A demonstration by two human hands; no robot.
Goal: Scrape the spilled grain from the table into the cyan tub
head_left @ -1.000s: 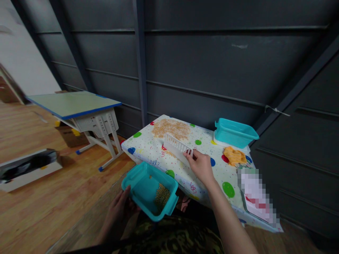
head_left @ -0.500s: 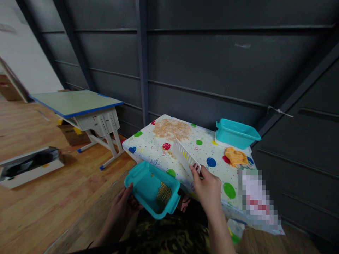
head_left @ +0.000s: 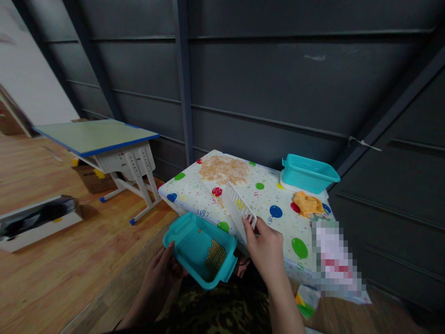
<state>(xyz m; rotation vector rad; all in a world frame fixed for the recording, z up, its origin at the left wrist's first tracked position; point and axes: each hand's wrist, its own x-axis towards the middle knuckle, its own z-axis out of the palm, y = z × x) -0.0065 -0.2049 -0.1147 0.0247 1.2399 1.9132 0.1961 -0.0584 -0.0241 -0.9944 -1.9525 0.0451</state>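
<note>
My left hand (head_left: 166,265) grips the near left rim of a teal plastic tub (head_left: 193,250), held just below the table's front edge. A heap of small yellowish beans (head_left: 215,256) lies in the tub's right end. In my right hand (head_left: 266,243) is a white slotted plastic piece (head_left: 239,208), tilted over the tabletop, its lower edge at the cloth. Beside its far left side is a small scatter of beans (head_left: 218,200). A wide layer of tan beans or grains (head_left: 225,169) covers the back left of the table (head_left: 257,197).
A second teal tub (head_left: 309,174) stands at the back right, with an orange cloth (head_left: 308,204) before it. A blurred-out bag (head_left: 335,260) hangs over the right edge. To the left are a green-topped desk (head_left: 100,134), a carton (head_left: 93,178) and a long white box (head_left: 38,222). A dark panel wall (head_left: 264,93) rises behind.
My right hand has moved a little left and nearer, bringing the slotted piece toward the tub and tilting it more upright. The tub and my left hand stay nearly still.
</note>
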